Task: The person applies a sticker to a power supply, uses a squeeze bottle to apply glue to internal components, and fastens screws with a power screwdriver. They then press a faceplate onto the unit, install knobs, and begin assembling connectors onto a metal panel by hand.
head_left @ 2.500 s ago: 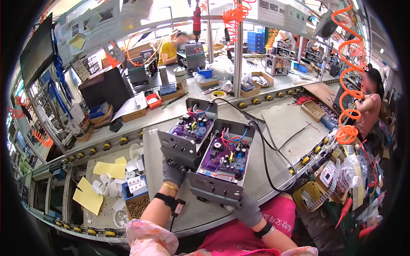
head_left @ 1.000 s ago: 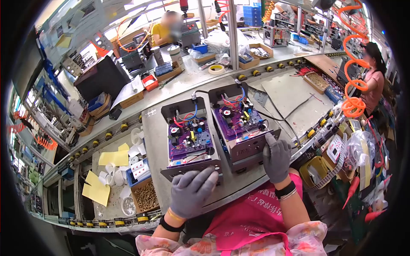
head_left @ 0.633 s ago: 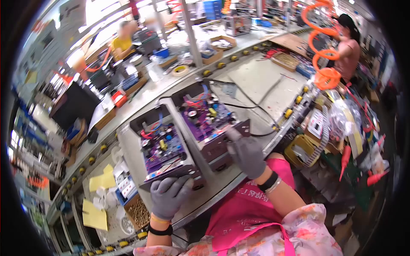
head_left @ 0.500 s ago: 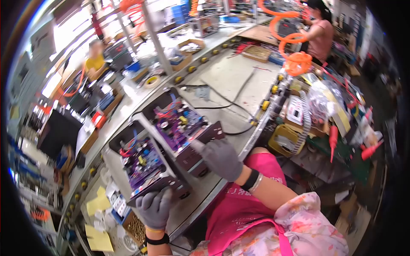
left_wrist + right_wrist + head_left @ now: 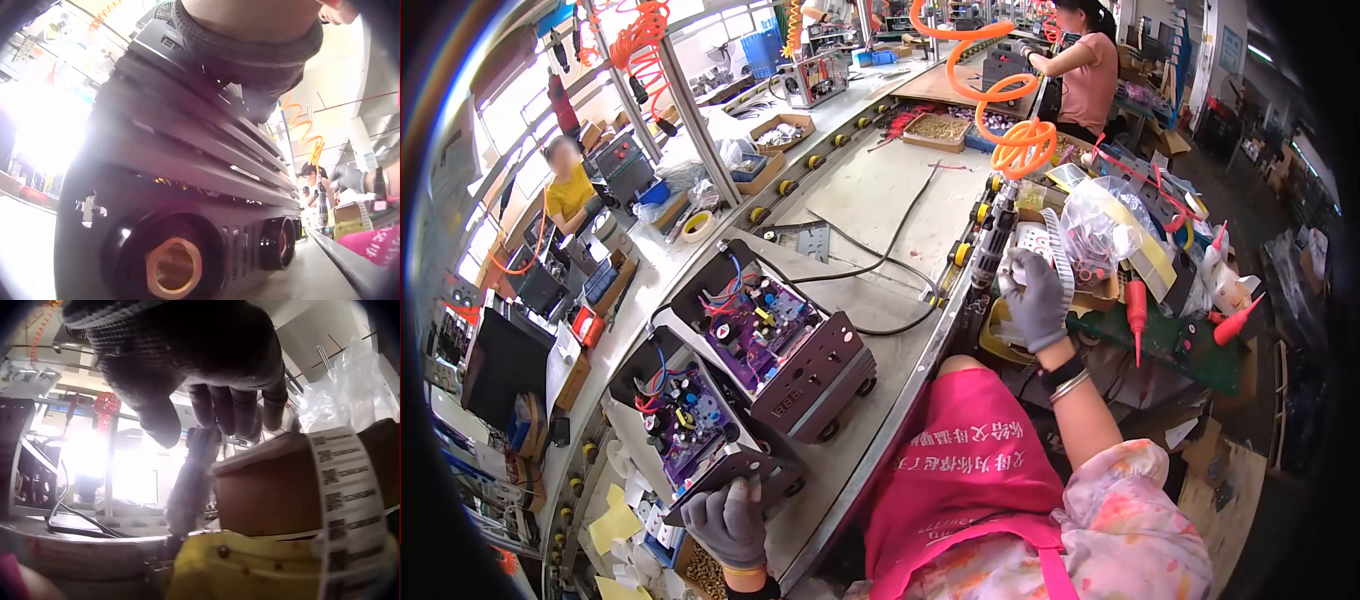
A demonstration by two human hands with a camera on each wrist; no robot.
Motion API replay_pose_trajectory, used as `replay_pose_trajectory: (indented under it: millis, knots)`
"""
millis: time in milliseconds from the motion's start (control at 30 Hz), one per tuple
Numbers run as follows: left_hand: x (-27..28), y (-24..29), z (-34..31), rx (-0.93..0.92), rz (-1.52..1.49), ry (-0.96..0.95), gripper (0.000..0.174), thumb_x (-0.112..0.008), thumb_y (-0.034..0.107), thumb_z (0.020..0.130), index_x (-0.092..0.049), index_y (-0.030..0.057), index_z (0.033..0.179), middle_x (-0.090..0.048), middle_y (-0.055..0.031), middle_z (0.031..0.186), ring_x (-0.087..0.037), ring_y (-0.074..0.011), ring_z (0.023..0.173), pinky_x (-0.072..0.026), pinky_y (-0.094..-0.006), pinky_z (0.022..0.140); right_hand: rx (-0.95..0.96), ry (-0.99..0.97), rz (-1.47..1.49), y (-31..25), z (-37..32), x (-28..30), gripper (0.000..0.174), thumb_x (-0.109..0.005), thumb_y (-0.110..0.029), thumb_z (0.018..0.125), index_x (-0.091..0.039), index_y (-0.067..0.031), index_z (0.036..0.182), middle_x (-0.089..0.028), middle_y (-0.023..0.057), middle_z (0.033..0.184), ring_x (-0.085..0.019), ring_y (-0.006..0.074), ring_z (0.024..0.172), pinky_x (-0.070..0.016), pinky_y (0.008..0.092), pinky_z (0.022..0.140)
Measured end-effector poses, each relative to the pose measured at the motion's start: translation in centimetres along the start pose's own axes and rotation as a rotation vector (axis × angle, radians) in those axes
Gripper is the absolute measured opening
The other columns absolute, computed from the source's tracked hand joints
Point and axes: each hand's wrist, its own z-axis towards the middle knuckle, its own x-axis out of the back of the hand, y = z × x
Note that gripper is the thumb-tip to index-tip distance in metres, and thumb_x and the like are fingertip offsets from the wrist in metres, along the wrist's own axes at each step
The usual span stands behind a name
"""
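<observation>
In the head view, my gloved left hand [image 5: 728, 527] rests with relaxed fingers against the front panel of the left grey metal unit [image 5: 775, 462]. Purple circuit boards with wires fill this open-topped unit and the second unit [image 5: 815, 380] beside it. The left wrist view has the glove [image 5: 250, 75] over a slatted grey case [image 5: 187, 144] with round black feet. My right hand [image 5: 1040, 305] hovers above the parts boxes, fingers loosely bent. In the right wrist view, its thumb and fingers [image 5: 222, 412] hang apart above a cardboard box [image 5: 269, 494], a blurred cylindrical tool [image 5: 190, 481] behind.
A black cable [image 5: 900, 325] curves across the bench right of the units. An orange coiled hose [image 5: 1025, 150] hangs above the rail. A yellow bin [image 5: 1000, 335], plastic bags [image 5: 1105, 225] and red-tipped bottles [image 5: 1136, 305] lie at the right. Another person [image 5: 1090, 75] works beyond.
My right hand has left the right unit's front panel and moved right over the boxes. My left hand stays at the left unit. The head view has turned rightward.
</observation>
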Motion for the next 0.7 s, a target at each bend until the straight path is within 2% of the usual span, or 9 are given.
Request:
replay_pose_trajectory:
  millis: [67, 133, 167, 267, 300, 433, 533, 633, 700]
  knots:
    - [0.5, -0.3, -0.4, 0.000, -0.005, -0.024, 0.027, -0.073, 0.018, 0.078, -0.057, 0.0158, 0.100, -0.058, 0.0004, 0.082, -0.053, -0.0217, 0.074, -0.0393, -0.0378, 0.069, 0.054, -0.112, -0.343, 3.2, -0.3, 0.3, 0.038, -0.070, -0.018, 0.075, -0.058, -0.0081, 0.110, -0.064, 0.0111, 0.105, -0.061, 0.0280, 0.093, -0.0479, 0.0400, 0.080]
    - [1.3, -0.5, -0.3, -0.004, 0.015, -0.045, 0.027, -0.073, 0.020, 0.078, -0.058, 0.0155, 0.101, -0.060, -0.0003, 0.085, -0.054, -0.0219, 0.075, -0.0395, -0.0371, 0.069, 0.029, -0.285, -0.380, 5.8, -0.8, 0.9, 0.038, -0.072, -0.020, 0.073, -0.061, -0.0093, 0.108, -0.065, 0.0110, 0.102, -0.062, 0.0286, 0.091, -0.0484, 0.0403, 0.078]
    - [1.9, -0.8, -0.8, 0.001, 0.020, -0.086, 0.027, -0.069, 0.021, 0.083, -0.057, 0.0124, 0.105, -0.061, -0.0043, 0.090, -0.054, -0.0261, 0.079, -0.0420, -0.0397, 0.073, 0.017, -0.372, -0.395, 6.6, -0.9, 1.0, 0.037, -0.073, -0.021, 0.073, -0.062, -0.0099, 0.107, -0.066, 0.0109, 0.100, -0.063, 0.0289, 0.089, -0.0487, 0.0405, 0.077]
    - [2.7, -2.4, -2.1, -0.014, -0.014, -0.158, 0.025, -0.068, 0.019, 0.083, -0.058, 0.0116, 0.106, -0.062, -0.0048, 0.091, -0.055, -0.0263, 0.079, -0.0428, -0.0397, 0.072, -0.123, -0.498, -0.289, 6.8, 0.1, 2.2, 0.030, -0.074, -0.020, 0.071, -0.067, -0.0118, 0.099, -0.068, 0.0106, 0.089, -0.064, 0.0301, 0.083, -0.0496, 0.0400, 0.075]
    - [3.1, -2.4, -2.0, -0.022, -0.020, -0.179, 0.026, -0.067, 0.016, 0.082, -0.058, 0.0113, 0.106, -0.062, -0.0053, 0.091, -0.056, -0.0261, 0.079, -0.0434, -0.0400, 0.072, -0.144, -0.425, -0.149, 6.9, 0.4, 2.3, 0.025, -0.076, -0.021, 0.070, -0.070, -0.0118, 0.092, -0.068, 0.0116, 0.083, -0.065, 0.0302, 0.079, -0.0507, 0.0391, 0.073]
    - [3.2, -3.1, -2.1, -0.060, -0.027, -0.190, 0.024, -0.065, 0.015, 0.079, -0.059, 0.0131, 0.103, -0.063, -0.0030, 0.090, -0.056, -0.0229, 0.077, -0.0415, -0.0383, 0.070, -0.358, -0.598, -0.038, 6.5, 2.2, 3.8, 0.032, -0.082, -0.018, 0.065, -0.070, -0.0085, 0.093, -0.070, 0.0115, 0.088, -0.067, 0.0256, 0.082, -0.0522, 0.0348, 0.074]
    - [3.1, -3.2, -1.8, -0.068, -0.019, -0.179, 0.024, -0.064, 0.015, 0.078, -0.060, 0.0135, 0.102, -0.062, -0.0028, 0.090, -0.056, -0.0223, 0.077, -0.0411, -0.0381, 0.069, -0.356, -0.609, 0.043, 8.5, 2.2, 3.3, 0.036, -0.082, -0.014, 0.065, -0.070, -0.0064, 0.097, -0.070, 0.0083, 0.086, -0.067, 0.0181, 0.078, -0.0520, 0.0296, 0.073]
    - [3.2, -2.9, -1.5, -0.079, -0.006, -0.177, 0.025, -0.064, 0.014, 0.075, -0.061, 0.0146, 0.099, -0.063, -0.0011, 0.091, -0.055, -0.0203, 0.076, -0.0407, -0.0369, 0.068, -0.399, -0.610, 0.136, 9.4, 2.4, 3.3, 0.035, -0.081, -0.011, 0.064, -0.070, -0.0048, 0.096, -0.070, 0.0083, 0.085, -0.066, 0.0169, 0.077, -0.0522, 0.0290, 0.073]
    - [3.4, -2.9, -1.4, -0.094, -0.002, -0.197, 0.026, -0.063, 0.013, 0.072, -0.062, 0.0158, 0.098, -0.063, 0.0006, 0.092, -0.055, -0.0185, 0.076, -0.0405, -0.0357, 0.067, -0.377, -0.636, 0.119, 8.9, 2.9, 3.9, 0.024, -0.074, -0.011, 0.070, -0.070, -0.0044, 0.093, -0.070, 0.0098, 0.086, -0.067, 0.0190, 0.077, -0.0518, 0.0312, 0.073]
